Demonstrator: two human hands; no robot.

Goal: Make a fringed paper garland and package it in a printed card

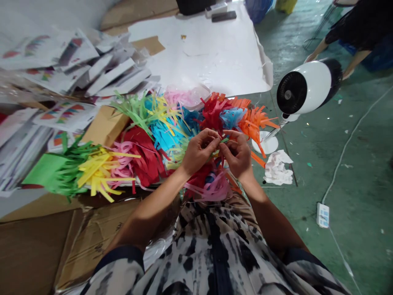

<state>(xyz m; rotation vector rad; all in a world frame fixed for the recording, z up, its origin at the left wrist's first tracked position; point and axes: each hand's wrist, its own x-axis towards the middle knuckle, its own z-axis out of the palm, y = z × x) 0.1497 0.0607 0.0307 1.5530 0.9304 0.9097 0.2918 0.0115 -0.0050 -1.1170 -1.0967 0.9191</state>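
Note:
My left hand (199, 150) and my right hand (237, 154) meet in front of me, fingers pinched together on a small bunch of coloured fringed paper strips (221, 144). Just what the fingertips grip is partly hidden. Below the hands more pink and red strips (215, 189) lie on my lap. Around and beyond the hands spreads a heap of fringed paper (159, 131) in red, blue, green, yellow, pink and orange.
Stacks of printed white packets (61, 69) lie at the left on cardboard (37, 246). A large white sheet (208, 53) covers the floor ahead. A white fan (307, 92) stands at the right, with crumpled paper (278, 168) and a power strip (323, 215) on the green floor. Another person's legs (353, 45) show top right.

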